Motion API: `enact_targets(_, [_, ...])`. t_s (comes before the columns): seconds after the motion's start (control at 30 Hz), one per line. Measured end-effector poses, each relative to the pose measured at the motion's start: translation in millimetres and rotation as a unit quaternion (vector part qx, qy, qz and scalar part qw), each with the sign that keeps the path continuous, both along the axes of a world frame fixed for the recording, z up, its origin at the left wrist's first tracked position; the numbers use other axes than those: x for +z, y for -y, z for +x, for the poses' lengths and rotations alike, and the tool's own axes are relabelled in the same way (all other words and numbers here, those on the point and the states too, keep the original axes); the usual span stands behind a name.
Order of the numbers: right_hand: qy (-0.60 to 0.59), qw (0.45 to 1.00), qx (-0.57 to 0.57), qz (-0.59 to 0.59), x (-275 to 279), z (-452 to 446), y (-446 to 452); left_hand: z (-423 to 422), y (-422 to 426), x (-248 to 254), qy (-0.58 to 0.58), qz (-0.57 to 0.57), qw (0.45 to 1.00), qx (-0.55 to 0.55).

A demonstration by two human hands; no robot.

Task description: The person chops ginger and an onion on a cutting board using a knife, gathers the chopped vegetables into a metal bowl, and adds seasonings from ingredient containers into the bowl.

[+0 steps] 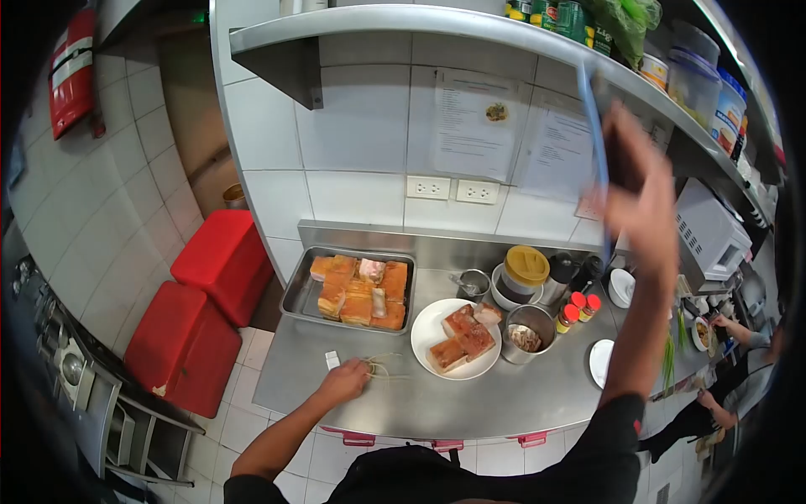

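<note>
My left hand (344, 382) rests low over the steel counter, its fingers closed on thin pale strings (384, 367) that loop out to the right. A small white block (332, 359) lies just beyond it. Raised at the right, my right hand (645, 189) is smeared by motion and grips a thin, flat, blue-edged board (594, 126), seen edge-on; its exact kind is unclear. A white plate (417, 342) bears browned slabs of pork belly (463, 338). Behind my left hand, a metal tray (290, 294) contains several more pork belly pieces (357, 290).
Beside the plate stand a metal pot (529, 340), a yellow-lidded jar (525, 267) and red-capped bottles (568, 316). A shelf (403, 21) with cans (571, 21) overhangs the counter (336, 412). Red bins (180, 349) stand left; another person (743, 378) works at the far right.
</note>
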State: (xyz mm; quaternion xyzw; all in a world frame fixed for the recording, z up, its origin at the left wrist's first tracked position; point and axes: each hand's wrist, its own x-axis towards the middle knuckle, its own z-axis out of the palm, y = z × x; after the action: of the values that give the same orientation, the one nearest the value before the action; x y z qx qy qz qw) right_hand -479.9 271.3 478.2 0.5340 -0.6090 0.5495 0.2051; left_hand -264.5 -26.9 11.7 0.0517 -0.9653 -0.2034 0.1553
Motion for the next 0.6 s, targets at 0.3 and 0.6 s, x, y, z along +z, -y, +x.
enact_targets(0.3, [-0.113, 0.889, -0.398, 0.196, 214.2, -110.2, 143.0, 22.5, 7.4, 142.4, -0.249, 0.057, 0.944, 0.208])
enact_targets(0.6, [-0.217, 0.871, -0.342, 0.278, 119.4, -209.7, 147.9, 46.8, -2.3, 32.3, -0.192, 0.448, 0.805, 0.338])
